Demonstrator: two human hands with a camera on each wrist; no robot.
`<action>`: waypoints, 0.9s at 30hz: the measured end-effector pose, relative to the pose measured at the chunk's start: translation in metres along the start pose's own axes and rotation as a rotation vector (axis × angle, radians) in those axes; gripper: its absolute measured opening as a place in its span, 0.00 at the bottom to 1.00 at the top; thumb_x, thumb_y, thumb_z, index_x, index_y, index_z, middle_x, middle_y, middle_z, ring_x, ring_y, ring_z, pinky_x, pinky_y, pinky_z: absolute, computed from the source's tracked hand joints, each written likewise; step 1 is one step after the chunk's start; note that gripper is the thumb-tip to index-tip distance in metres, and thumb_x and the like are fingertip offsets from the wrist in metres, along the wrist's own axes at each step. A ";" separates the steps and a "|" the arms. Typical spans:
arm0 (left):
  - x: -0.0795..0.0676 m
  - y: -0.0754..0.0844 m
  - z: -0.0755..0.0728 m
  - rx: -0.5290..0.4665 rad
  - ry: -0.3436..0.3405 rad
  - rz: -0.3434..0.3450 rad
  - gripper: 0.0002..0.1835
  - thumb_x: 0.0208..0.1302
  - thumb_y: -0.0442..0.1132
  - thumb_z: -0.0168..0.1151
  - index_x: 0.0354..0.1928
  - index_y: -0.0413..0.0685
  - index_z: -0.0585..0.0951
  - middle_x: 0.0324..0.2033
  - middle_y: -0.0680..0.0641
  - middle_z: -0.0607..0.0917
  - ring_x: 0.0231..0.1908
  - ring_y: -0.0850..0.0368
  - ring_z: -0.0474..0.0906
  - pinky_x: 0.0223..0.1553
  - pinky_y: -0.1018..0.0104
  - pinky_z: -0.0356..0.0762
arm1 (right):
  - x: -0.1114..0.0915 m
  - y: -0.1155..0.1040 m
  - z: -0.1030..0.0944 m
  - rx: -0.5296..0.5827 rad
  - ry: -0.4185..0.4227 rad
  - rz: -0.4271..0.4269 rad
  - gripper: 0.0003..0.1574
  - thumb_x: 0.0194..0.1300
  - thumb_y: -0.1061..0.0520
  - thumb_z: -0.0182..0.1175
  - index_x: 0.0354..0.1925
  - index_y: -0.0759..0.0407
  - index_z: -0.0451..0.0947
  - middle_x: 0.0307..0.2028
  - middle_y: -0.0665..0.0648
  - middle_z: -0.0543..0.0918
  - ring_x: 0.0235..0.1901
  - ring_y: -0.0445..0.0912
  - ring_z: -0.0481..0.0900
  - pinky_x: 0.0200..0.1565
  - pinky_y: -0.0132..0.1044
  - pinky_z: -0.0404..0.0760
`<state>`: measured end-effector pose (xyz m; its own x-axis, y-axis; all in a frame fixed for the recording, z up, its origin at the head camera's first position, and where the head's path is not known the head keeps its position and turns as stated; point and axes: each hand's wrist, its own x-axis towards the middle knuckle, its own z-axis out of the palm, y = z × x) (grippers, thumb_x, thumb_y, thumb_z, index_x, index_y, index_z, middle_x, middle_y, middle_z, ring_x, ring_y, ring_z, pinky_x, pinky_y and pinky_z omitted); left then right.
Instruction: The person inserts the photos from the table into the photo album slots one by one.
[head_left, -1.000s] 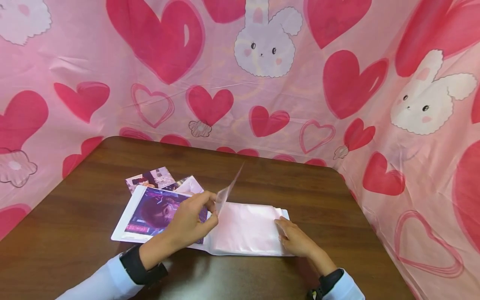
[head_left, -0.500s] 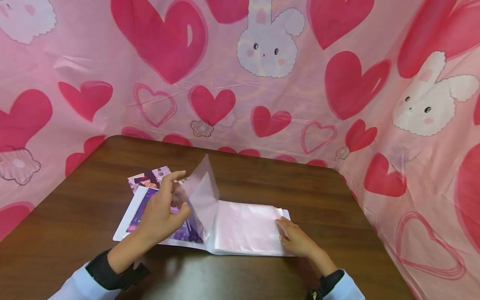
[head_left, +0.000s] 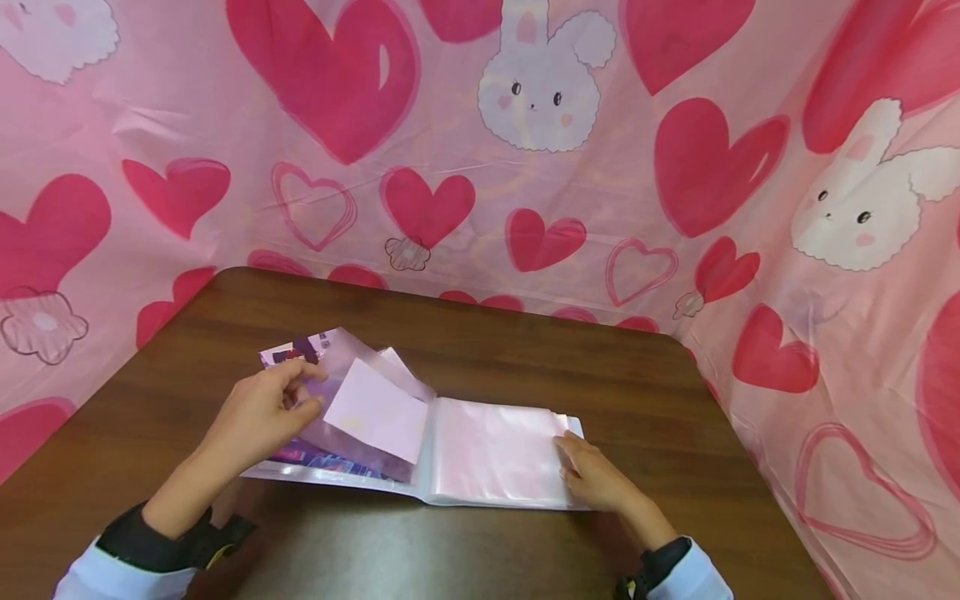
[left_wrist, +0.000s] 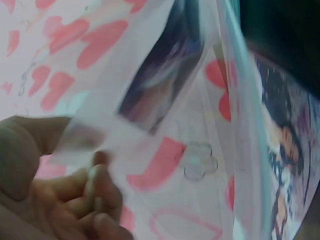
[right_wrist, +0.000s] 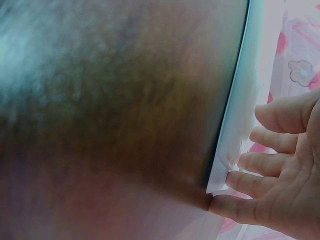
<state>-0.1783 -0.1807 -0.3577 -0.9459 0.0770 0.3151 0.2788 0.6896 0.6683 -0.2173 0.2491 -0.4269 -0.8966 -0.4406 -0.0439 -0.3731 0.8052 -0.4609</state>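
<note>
An open photo album with white edges [head_left: 337, 477] lies on the table. My left hand [head_left: 251, 417] pinches the outer edge of a clear sleeve page [head_left: 352, 354], which slants over the album's left side. Inside that page sits a photo [head_left: 378, 410], its pale back showing in the head view; its dark picture side shows in the left wrist view. Beneath the page, a purple picture [head_left: 318, 456] is partly covered. My right hand [head_left: 600, 475] rests at the right edge of the stacked pink-tinted sleeves [head_left: 498, 454], its fingers fairly straight.
Loose photos [head_left: 281, 352] lie behind the album's left side, partly hidden by the raised page. The brown wooden table [head_left: 517, 350] extends around the album. A pink curtain with hearts and rabbits [head_left: 480, 225] hangs along the table's far and side edges.
My left hand has moved left, turning the sleeve page from near upright at the spine down toward the album's left side. My right hand stays at the right edge.
</note>
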 end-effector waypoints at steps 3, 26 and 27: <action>-0.001 -0.009 -0.006 0.053 -0.128 -0.074 0.20 0.51 0.33 0.66 0.48 0.34 0.76 0.17 0.51 0.71 0.16 0.57 0.66 0.15 0.67 0.66 | 0.000 0.001 0.000 -0.004 -0.001 -0.015 0.26 0.59 0.70 0.56 0.56 0.76 0.66 0.59 0.78 0.63 0.60 0.69 0.58 0.58 0.62 0.56; -0.002 -0.063 0.006 0.266 -0.546 -0.322 0.28 0.40 0.39 0.75 0.46 0.33 0.78 0.41 0.31 0.77 0.36 0.41 0.73 0.36 0.42 0.73 | 0.000 0.003 -0.003 -0.017 -0.015 -0.049 0.27 0.60 0.68 0.56 0.57 0.75 0.65 0.59 0.79 0.62 0.60 0.69 0.58 0.57 0.62 0.57; -0.003 -0.064 0.007 0.265 -0.550 -0.329 0.28 0.40 0.39 0.75 0.45 0.34 0.78 0.41 0.32 0.77 0.36 0.42 0.73 0.36 0.42 0.74 | 0.000 0.003 -0.003 -0.018 -0.017 -0.060 0.27 0.60 0.68 0.56 0.57 0.75 0.65 0.59 0.79 0.62 0.60 0.70 0.58 0.56 0.63 0.58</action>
<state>-0.1947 -0.2199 -0.4065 -0.9406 0.1391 -0.3098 -0.0207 0.8870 0.4612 -0.2193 0.2523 -0.4254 -0.8684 -0.4948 -0.0315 -0.4304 0.7839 -0.4475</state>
